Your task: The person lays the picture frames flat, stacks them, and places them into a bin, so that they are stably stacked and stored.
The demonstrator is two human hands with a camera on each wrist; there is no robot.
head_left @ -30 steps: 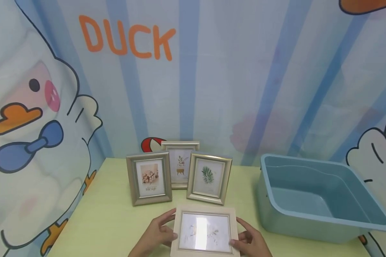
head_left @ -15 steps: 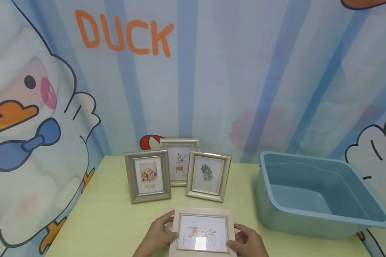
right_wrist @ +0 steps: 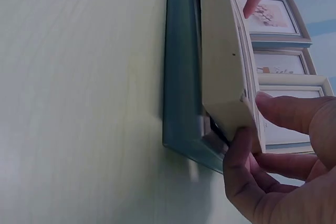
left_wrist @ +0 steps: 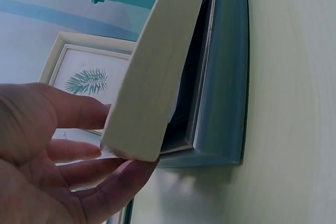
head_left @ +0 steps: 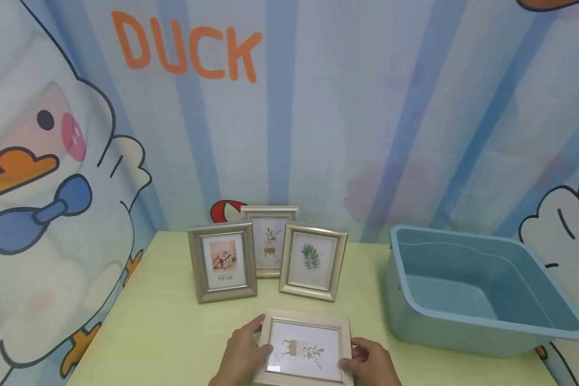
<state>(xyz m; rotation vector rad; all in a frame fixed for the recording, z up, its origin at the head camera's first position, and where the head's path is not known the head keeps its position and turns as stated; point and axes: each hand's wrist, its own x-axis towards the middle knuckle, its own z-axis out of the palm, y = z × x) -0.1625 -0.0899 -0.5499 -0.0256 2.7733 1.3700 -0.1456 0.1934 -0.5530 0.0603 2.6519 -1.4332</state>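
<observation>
The held frame [head_left: 309,317] is cream, its plant print [head_left: 294,348] brown and green; tabletop [head_left: 164,327] pale yellow; tub [head_left: 482,332] blue-green; backdrop [head_left: 338,123] blue-striped.

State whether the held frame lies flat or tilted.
Tilted: in the left wrist view, a wedge-shaped gap separates the held frame from the frame beneath.

1. Held by the left hand [head_left: 241,351] and right hand [head_left: 373,362]: cream picture frame [head_left: 309,319], smooth and matt, like painted wood, one edge marked by a dark speck.
2. Within the grip: a paper-like plant print [head_left: 304,348] behind a glossy clear pane [head_left: 274,369], glass or plastic unclear, catching glare.
3. Directly under the grip: blue-grey frame [left_wrist: 226,77], smooth, softly sheened.
4. Beyond the grip: flower-photo frame [head_left: 199,266] and palm-leaf frame [head_left: 337,266], metallic-looking, the latter's top edge glinting.
5. Right of the grip: storage tub [head_left: 463,328], smooth plastic.
6. Below the grip: tabletop [head_left: 164,332], smooth, faintly streaked.
7. Behind everything: printed backdrop [head_left: 328,107], matt, lightly creased cloth.
</observation>
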